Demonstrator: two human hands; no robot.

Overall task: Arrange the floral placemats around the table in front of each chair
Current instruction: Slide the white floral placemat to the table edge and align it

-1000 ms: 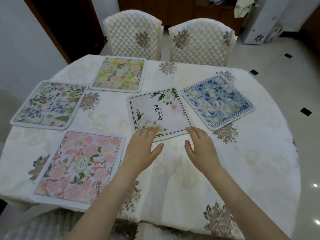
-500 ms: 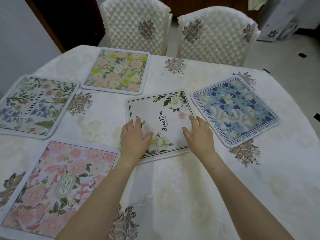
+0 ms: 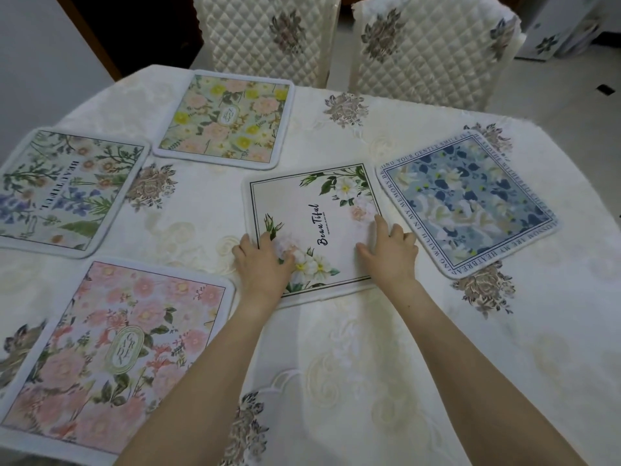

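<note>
Several floral placemats lie on the round table (image 3: 386,371). The white "Beautiful" placemat (image 3: 331,206) sits near the middle, slightly skewed. My left hand (image 3: 265,264) lies flat on its near left corner and my right hand (image 3: 389,253) on its near right edge, fingers spread, nothing gripped. A blue placemat (image 3: 470,203) lies just right of it, almost touching. A yellow-flowered placemat (image 3: 228,119) is at the far side, a green and lavender one (image 3: 67,190) at the left, and a pink one (image 3: 114,348) at the near left.
Two quilted cream chairs (image 3: 268,35) (image 3: 433,52) stand at the table's far side; the yellow placemat lies before the left one. A cream embroidered cloth covers the table. Tiled floor shows at the far right.
Both hands reached forward and came down flat on the white placemat's near corners. My view moved in closer over the table.
</note>
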